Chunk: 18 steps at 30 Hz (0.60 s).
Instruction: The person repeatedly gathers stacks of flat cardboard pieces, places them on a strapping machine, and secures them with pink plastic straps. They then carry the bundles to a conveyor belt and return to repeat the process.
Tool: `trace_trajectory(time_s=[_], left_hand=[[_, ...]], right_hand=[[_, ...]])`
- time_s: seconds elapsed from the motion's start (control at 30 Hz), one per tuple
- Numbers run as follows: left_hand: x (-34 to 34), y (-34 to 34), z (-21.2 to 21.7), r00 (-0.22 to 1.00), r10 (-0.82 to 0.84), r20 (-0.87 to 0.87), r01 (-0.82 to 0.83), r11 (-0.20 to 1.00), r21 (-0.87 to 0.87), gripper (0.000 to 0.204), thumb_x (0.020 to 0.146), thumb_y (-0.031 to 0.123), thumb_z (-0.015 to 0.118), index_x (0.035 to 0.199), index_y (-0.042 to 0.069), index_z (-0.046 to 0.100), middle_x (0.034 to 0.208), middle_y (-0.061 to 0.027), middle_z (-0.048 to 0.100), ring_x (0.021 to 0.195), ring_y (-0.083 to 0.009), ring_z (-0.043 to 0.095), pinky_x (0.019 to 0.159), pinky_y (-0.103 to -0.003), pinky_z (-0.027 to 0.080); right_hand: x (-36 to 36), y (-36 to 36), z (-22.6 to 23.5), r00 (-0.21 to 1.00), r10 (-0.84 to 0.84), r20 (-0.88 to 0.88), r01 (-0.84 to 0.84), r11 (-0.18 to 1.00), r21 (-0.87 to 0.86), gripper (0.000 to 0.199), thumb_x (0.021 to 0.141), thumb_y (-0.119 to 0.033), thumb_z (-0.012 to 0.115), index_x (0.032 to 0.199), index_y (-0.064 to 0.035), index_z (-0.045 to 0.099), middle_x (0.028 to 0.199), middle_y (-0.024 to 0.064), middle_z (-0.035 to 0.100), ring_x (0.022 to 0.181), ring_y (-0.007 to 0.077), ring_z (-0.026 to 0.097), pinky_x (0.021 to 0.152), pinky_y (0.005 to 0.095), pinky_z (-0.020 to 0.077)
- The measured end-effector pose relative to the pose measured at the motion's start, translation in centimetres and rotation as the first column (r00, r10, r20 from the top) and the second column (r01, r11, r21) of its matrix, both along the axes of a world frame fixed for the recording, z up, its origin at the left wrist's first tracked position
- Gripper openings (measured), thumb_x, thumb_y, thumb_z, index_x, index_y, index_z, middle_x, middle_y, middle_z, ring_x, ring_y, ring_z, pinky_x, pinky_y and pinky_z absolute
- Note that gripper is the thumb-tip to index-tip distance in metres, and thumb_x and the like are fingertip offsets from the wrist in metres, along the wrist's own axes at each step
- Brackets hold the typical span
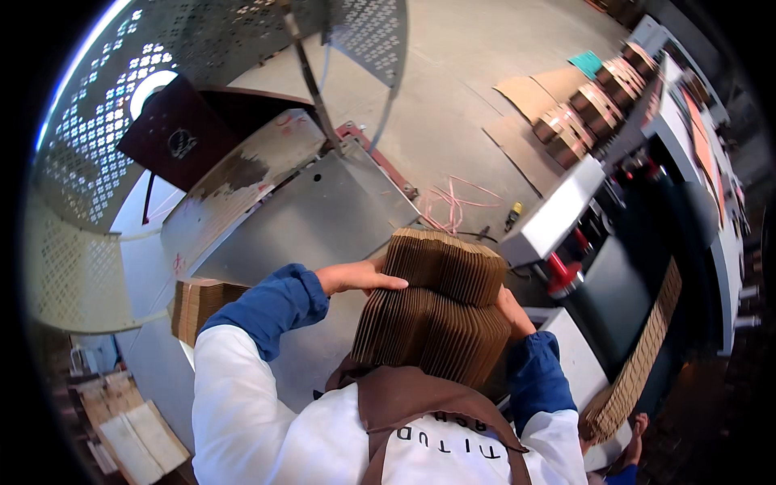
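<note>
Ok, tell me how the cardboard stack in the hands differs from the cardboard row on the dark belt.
The held stack is a broad, chunky block; the belt row is a long, narrow strip. The held stack sits between the left hand and right hand; the belt row lies on the dark belt, clear of both. Both are brown and finely ridged.

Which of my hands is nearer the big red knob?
Right. Your right hand is left of the red knob; your left hand is farther left, across the cardboard stack.
</note>
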<state>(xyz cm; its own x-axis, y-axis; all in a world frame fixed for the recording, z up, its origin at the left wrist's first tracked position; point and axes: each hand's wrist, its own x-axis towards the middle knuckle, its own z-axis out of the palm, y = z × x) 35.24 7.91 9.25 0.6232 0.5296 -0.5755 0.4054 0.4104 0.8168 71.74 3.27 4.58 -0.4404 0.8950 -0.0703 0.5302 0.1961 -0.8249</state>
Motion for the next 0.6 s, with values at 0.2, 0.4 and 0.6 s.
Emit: trace_trajectory(time_s=[0.2, 0.4, 0.6], left_hand=[[-8.6, 0.0, 2.6, 0.874, 0.446, -0.194, -0.482, 0.846, -0.227, 0.067, 0.087, 0.046, 0.066, 0.128, -0.004, 0.052, 0.12, -0.0126, 0.062, 0.107, -0.0195, 0.06, 0.094, -0.032, 0.047], [-14.6, -2.0, 2.7, 0.694, 0.689, -0.209, -0.719, 0.642, -0.268, 0.066, 0.086, 0.055, 0.064, 0.121, -0.001, 0.058, 0.107, -0.0071, 0.066, 0.097, -0.0129, 0.063, 0.084, -0.027, 0.05], [-19.8, -2.9, 0.8, 0.594, 0.745, -0.304, -0.799, 0.503, -0.33, 0.078, 0.079, 0.065, 0.065, 0.129, 0.007, 0.053, 0.124, -0.0063, 0.059, 0.116, -0.0125, 0.053, 0.1, -0.028, 0.039]], right_hand=[[-10.8, 16.0, -1.7, 0.962, 0.27, -0.045, -0.271, 0.919, -0.286, 0.061, 0.103, -0.047, 0.024, 0.118, 0.0043, 0.053, 0.092, 0.0225, 0.066, 0.087, 0.0298, 0.061, 0.084, 0.039, 0.0452], [-20.8, 25.4, -4.8, 0.766, 0.634, -0.108, -0.633, 0.712, -0.303, 0.056, 0.093, -0.036, 0.048, 0.135, -0.0004, 0.038, 0.117, 0.0252, 0.059, 0.109, 0.0386, 0.055, 0.096, 0.0417, 0.0428], [-30.5, 28.9, -5.4, 0.613, 0.79, 0.004, -0.684, 0.534, -0.498, 0.062, 0.093, -0.043, 0.046, 0.139, -0.0029, 0.034, 0.123, 0.0281, 0.054, 0.114, 0.0415, 0.053, 0.1, 0.0428, 0.041]])
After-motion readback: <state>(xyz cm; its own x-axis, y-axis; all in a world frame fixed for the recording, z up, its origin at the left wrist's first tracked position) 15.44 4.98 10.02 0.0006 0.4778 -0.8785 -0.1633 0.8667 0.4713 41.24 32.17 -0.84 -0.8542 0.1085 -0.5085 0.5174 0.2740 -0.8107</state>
